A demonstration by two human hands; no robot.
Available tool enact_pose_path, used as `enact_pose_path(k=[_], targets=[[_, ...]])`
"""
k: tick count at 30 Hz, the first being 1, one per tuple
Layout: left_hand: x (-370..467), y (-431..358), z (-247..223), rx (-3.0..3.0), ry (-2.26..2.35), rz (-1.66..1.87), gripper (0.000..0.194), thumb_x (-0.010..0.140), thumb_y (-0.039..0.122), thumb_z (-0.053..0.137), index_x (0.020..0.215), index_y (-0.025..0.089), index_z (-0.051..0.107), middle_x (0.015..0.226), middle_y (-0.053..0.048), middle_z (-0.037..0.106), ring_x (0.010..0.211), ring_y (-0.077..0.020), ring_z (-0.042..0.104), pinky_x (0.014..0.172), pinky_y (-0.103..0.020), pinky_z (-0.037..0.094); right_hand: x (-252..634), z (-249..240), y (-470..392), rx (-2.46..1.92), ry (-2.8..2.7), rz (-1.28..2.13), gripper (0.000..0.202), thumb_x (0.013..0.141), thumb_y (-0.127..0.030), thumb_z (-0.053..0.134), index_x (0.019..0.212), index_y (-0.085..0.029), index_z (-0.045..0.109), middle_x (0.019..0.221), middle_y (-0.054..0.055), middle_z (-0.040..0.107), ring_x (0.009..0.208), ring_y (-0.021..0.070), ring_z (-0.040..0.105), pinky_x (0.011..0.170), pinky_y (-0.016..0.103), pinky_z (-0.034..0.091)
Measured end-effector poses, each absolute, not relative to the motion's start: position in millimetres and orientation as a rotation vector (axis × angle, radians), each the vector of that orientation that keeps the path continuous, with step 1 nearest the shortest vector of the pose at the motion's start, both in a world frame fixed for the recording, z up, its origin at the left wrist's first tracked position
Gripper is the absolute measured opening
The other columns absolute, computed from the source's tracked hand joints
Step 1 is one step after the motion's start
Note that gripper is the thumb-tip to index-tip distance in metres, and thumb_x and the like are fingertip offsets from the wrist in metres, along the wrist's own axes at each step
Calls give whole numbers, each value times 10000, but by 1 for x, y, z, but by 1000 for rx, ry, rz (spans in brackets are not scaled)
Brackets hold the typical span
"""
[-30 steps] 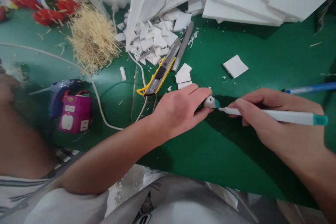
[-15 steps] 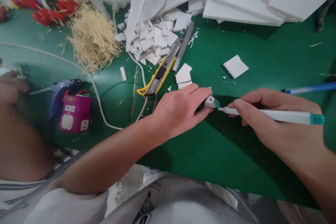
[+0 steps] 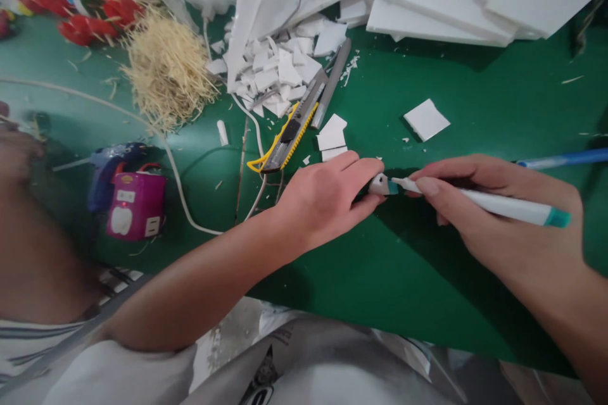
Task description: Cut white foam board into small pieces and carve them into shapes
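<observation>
My left hand [image 3: 327, 196] pinches a small white piece [image 3: 379, 184] with a dark dot and a teal-green end. Its fingers hide the rest of that piece. In my right hand [image 3: 494, 202] is a white marker [image 3: 506, 205] with a green end cap, held like a pen. The marker's tip points left and meets, or nearly meets, the teal end of the piece. Just beyond my left hand lie small white foam pieces [image 3: 332, 133] and a yellow and grey box cutter [image 3: 292, 126]. A grey stick-like tool [image 3: 332, 82] rests beside the cutter.
A square foam piece [image 3: 426, 119] lies ahead; a blue pen [image 3: 565, 158] is at the right. Foam scraps [image 3: 280, 69], foam sheets [image 3: 441, 6] and a straw heap [image 3: 171, 69] stand behind. At left are a magenta box [image 3: 137, 205], a white cable [image 3: 178, 177] and another person's hand [image 3: 19, 145].
My right hand has shifted the marker slightly left and up, its tilt changing, with the tip now on the upper side of the teal end. My left hand stays still.
</observation>
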State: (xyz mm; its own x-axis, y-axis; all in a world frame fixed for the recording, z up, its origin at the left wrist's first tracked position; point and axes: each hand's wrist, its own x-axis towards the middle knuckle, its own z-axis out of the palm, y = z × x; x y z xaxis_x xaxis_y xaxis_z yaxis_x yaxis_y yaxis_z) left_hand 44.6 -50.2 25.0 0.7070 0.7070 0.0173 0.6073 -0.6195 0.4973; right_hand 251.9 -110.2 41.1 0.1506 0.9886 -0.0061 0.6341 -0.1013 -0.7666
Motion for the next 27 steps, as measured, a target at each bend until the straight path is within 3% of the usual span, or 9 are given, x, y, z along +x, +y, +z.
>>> enact_pose_path(k=[5,9,14,18,27], targets=[[44,-50,24,2457,996,319,174,980,300,635,1116,209,693,799,30,623,736,-145,618,631,-269,421,254,42,-110,-1805,-1537,782,151,874,-307,739,731,-264,762,564,-32,640,465,108,536,389,263,282],[44,-50,23,2459,996,350,186,974,296,650,1120,192,701,795,29,619,730,-148,615,624,-275,419,252,42,-110,-1807,-1521,729,102,870,-334,757,796,-272,786,577,-34,645,473,102,523,394,256,285],[44,-50,23,2465,979,354,185,976,296,645,1114,190,706,797,27,623,724,-147,611,617,-272,414,245,44,-110,-1854,-1359,795,207,883,-296,707,681,-256,728,557,-38,633,477,96,534,410,251,301],[44,-50,22,2470,981,359,188,976,296,647,1120,191,708,803,27,629,714,-143,607,620,-270,414,246,46,-110,-1852,-1365,854,150,842,-284,736,693,-265,741,558,-42,631,471,103,520,397,266,263],[44,-51,21,2476,982,387,191,977,306,657,1118,188,709,801,27,633,717,-146,615,620,-272,417,237,53,-113,-1942,-1307,828,270,890,-244,647,620,-246,661,546,-38,597,494,115,496,475,268,362]])
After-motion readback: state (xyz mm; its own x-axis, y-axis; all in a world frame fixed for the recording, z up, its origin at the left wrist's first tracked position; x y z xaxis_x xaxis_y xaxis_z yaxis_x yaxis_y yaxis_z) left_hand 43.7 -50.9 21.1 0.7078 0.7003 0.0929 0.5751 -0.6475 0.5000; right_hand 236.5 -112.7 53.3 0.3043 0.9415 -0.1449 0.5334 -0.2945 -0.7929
